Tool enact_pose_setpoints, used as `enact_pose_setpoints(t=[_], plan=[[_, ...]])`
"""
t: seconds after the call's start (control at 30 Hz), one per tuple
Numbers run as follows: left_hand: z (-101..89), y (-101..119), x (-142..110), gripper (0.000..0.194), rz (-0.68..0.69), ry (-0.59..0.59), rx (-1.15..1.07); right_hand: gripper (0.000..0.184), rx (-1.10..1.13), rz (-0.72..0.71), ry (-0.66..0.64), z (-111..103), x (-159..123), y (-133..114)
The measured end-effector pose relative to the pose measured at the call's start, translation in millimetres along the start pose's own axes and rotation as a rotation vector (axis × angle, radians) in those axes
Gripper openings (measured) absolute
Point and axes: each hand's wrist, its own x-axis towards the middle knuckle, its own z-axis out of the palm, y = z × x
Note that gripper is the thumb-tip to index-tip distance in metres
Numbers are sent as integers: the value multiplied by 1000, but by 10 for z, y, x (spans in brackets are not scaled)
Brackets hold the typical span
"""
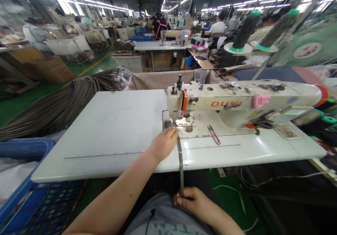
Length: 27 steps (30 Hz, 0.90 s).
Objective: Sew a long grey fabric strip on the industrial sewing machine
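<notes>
A narrow grey-brown fabric strip runs from the needle area of the sewing machine over the front edge of the table. My left hand lies on the tabletop just in front of the presser foot, its fingers closed on the strip's upper part. Lower down, close to my body, my right hand pinches the strip between thumb and fingers. The stretch between both hands looks fairly straight. Pink-handled thread snips rest on the machine bed, right of the needle.
A blue crate stands at the left below the white table. Behind it lies a big bundle of long strips. Two thread cones and a green fan are at the right. Several people work farther back.
</notes>
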Motion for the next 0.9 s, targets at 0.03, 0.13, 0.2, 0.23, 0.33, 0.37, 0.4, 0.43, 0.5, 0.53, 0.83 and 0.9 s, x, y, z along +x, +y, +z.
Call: enact_pose_setpoints(t=[0.03, 0.13, 0.2, 0.23, 0.33, 0.37, 0.4, 0.43, 0.5, 0.53, 0.83, 0.9], plan=[[-2, -1, -1, 21, 6, 1, 7, 47, -15, -7, 19, 6, 2, -2], [-24, 4, 3, 19, 5, 9, 20, 50, -24, -45, 49, 43, -58, -116], [-38, 8, 7, 19, 0, 11, 14, 51, 76, -45, 13, 60, -136, -248], [-39, 9, 8, 19, -1, 12, 6, 50, 162, -47, -2, 58, -176, -315], [-21, 5, 0, 21, 4, 33, -13, 45, 310, -126, 6, 15, -255, -461], [-11, 3, -5, 21, 4, 47, -12, 45, 276, -162, 22, -8, -264, -482], [-2, 1, -10, 22, 3, 58, -10, 45, 208, -190, 38, -30, -267, -487], [5, 1, -16, 22, 3, 64, -7, 45, 125, -208, 57, -49, -266, -476], [7, 4, -23, 23, 5, 60, -2, 45, -25, -238, 86, -74, -258, -416], [3, 7, -23, 23, 8, 55, -1, 46, -78, -251, 91, -79, -255, -373], [-27, 23, 30, 23, -21, 33, -8, 49, -120, -224, 51, -112, -241, -55], [-31, 22, 39, 26, -24, 24, -15, 49, -114, -225, 32, -128, -232, -48]])
